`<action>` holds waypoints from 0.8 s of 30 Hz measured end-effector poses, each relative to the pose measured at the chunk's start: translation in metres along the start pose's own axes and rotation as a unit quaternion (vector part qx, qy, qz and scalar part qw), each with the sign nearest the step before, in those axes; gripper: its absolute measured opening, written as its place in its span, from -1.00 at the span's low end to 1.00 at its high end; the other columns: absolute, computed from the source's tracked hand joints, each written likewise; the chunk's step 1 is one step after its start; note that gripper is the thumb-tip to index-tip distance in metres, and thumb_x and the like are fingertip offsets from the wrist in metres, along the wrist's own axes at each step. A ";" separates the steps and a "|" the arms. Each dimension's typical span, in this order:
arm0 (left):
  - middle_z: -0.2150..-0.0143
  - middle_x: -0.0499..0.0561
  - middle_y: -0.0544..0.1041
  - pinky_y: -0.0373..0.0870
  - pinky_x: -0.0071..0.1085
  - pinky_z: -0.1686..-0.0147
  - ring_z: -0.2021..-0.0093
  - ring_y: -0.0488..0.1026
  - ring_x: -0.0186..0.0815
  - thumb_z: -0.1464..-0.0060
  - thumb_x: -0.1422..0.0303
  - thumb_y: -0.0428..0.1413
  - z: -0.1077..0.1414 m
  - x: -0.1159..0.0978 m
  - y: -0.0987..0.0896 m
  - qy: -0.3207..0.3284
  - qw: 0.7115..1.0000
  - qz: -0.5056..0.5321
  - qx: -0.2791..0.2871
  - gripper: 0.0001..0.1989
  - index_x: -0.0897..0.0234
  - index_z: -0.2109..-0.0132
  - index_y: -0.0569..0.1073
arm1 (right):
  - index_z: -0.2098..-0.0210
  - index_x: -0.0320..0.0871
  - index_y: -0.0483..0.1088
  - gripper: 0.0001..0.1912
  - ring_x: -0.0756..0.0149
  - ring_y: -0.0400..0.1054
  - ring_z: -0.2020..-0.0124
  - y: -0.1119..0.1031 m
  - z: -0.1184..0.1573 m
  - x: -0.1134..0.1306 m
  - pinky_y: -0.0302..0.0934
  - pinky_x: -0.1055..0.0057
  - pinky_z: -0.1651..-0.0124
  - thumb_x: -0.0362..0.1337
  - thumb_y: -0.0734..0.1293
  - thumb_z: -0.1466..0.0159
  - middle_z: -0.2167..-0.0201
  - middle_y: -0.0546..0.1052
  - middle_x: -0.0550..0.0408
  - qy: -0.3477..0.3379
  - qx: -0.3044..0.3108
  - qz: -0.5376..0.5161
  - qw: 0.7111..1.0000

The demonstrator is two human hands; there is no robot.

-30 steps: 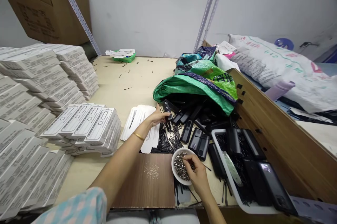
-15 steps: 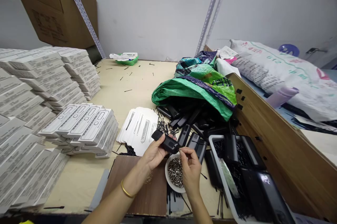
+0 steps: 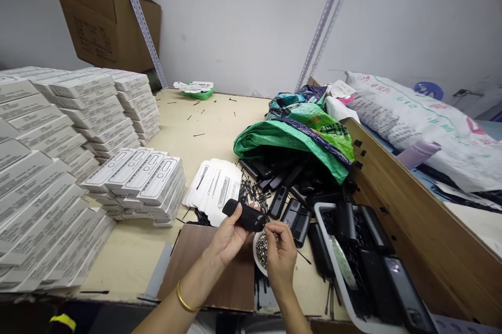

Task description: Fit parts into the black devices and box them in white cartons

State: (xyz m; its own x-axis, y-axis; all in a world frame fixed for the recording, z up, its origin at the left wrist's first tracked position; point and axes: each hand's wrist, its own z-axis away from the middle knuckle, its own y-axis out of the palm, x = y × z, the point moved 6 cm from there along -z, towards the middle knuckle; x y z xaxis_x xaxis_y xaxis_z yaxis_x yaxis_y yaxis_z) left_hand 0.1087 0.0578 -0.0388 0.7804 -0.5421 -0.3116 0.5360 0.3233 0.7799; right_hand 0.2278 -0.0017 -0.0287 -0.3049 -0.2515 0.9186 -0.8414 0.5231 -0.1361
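My left hand [image 3: 231, 234] holds a black elongated device [image 3: 245, 216] tilted over the front of the table, its fingers wrapped round it. At the device's right end, the fingers of my right hand [image 3: 280, 250] are pinched together; what they hold is too small to make out. Partly hidden behind my right hand is a white bowl [image 3: 259, 263] of small shiny metal parts. A brown board [image 3: 207, 271] lies beneath my left forearm.
Stacked white boxes [image 3: 43, 208] fill the left. White printed cards [image 3: 214, 193] lie behind my left hand. Black devices spill from a green bag [image 3: 274, 138]. A white tray [image 3: 333, 255] of black parts stands right, beside a wooden board [image 3: 423, 224].
The whole view has shifted, so the boxes and table appear further right. My right hand now covers more of the bowl. The black device stays in my left hand.
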 end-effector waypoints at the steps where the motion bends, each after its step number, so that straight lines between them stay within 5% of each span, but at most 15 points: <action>1: 0.22 0.20 0.57 0.41 -0.17 -0.04 0.10 0.52 -0.16 -0.20 0.49 0.00 0.002 -0.004 -0.004 0.009 1.000 -0.004 0.000 -0.85 0.50 0.16 0.43 | 0.36 -0.14 0.36 -0.88 0.27 0.33 0.21 0.004 0.002 0.002 0.18 0.31 0.10 -0.27 0.23 -0.28 0.32 0.43 0.06 -0.003 0.002 0.008 1.000; 11: 0.21 0.19 0.56 0.48 -0.17 0.07 0.14 0.54 -0.17 -0.19 0.54 0.00 0.017 -0.038 -0.050 0.082 0.996 -0.023 -0.020 -0.89 0.41 0.15 0.38 | 0.37 -0.13 0.39 -0.87 0.30 0.36 0.29 0.055 0.044 -0.010 0.23 0.35 0.17 -0.25 0.26 -0.25 0.38 0.46 0.09 0.077 -0.017 -0.045 0.996; 17: 0.12 0.12 0.53 0.37 -0.06 -0.04 0.08 0.51 -0.14 -0.13 0.44 0.10 0.043 -0.066 -0.046 0.141 0.988 -0.053 0.032 -0.78 0.29 0.06 0.35 | 0.15 -0.13 0.36 -0.74 0.26 0.41 0.23 0.058 0.048 -0.021 0.27 0.31 0.14 -0.16 0.31 -0.21 0.25 0.52 0.04 0.177 0.062 -0.114 0.976; 19: 0.11 0.06 0.52 0.31 -0.05 -0.08 0.04 0.47 -0.13 -0.06 0.34 0.19 0.058 -0.072 -0.043 0.212 0.965 -0.118 0.101 -0.72 0.19 0.06 0.38 | 0.19 -0.14 0.38 -0.74 0.26 0.42 0.25 0.046 0.043 -0.028 0.26 0.31 0.14 -0.13 0.32 -0.20 0.27 0.52 0.04 0.189 0.029 -0.094 0.977; 22: 0.21 0.06 0.55 0.32 -0.18 -0.04 0.12 0.46 -0.15 0.06 0.29 0.26 0.068 -0.054 -0.042 0.265 0.881 -0.341 0.191 -0.75 0.19 0.18 0.48 | 0.29 -0.16 0.40 -0.72 0.24 0.40 0.30 0.024 0.032 -0.036 0.25 0.32 0.18 -0.06 0.32 -0.17 0.33 0.52 0.04 0.184 -0.024 -0.049 0.981; 24: 0.24 0.09 0.55 0.32 -0.25 0.01 0.16 0.45 -0.16 0.06 0.30 0.25 0.057 -0.038 -0.051 0.239 0.830 -0.477 0.163 -0.78 0.24 0.21 0.51 | 0.33 -0.16 0.42 -0.70 0.20 0.40 0.28 0.014 0.023 -0.035 0.23 0.32 0.18 -0.03 0.31 -0.17 0.35 0.52 0.03 0.168 -0.015 -0.013 0.986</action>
State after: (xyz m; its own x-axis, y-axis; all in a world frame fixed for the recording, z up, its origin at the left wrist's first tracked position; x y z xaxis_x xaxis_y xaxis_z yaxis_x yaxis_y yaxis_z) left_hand 0.0337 0.0176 -0.0354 0.1316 -0.0373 -0.9906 0.9286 -0.3450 0.1364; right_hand 0.2167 -0.0040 -0.0717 -0.1147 0.0164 0.9933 -0.8320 0.5447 -0.1050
